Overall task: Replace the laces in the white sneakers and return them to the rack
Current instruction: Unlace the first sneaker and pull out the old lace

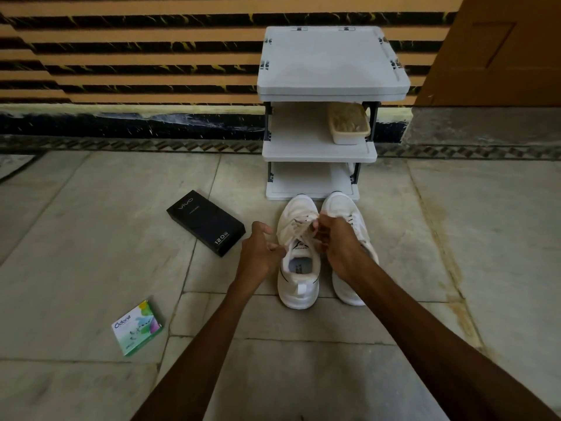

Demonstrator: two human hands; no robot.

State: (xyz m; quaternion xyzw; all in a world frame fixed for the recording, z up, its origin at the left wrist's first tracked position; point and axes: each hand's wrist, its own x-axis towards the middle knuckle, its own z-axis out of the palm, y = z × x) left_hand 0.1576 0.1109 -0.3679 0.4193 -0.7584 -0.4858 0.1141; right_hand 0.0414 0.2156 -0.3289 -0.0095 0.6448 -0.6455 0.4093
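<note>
— Pointing toes-first at the pale grey plastic rack (318,154), the white sneakers (299,288) stand on the stone floor (91,238). Whose grip holds?
— The right hand (337,246) pinches one shoe's off-white lace (299,227); the left hand (259,258) curls beside it, hold unclear.

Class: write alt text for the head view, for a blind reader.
Left hand and right hand grip the laces of one white sneaker, its mate beside it, before a grey shoe rack. A black Vivo box and Odonil pack lie nearby.

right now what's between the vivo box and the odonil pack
Only bare floor between the vivo box and the odonil pack, per the head view.
</note>
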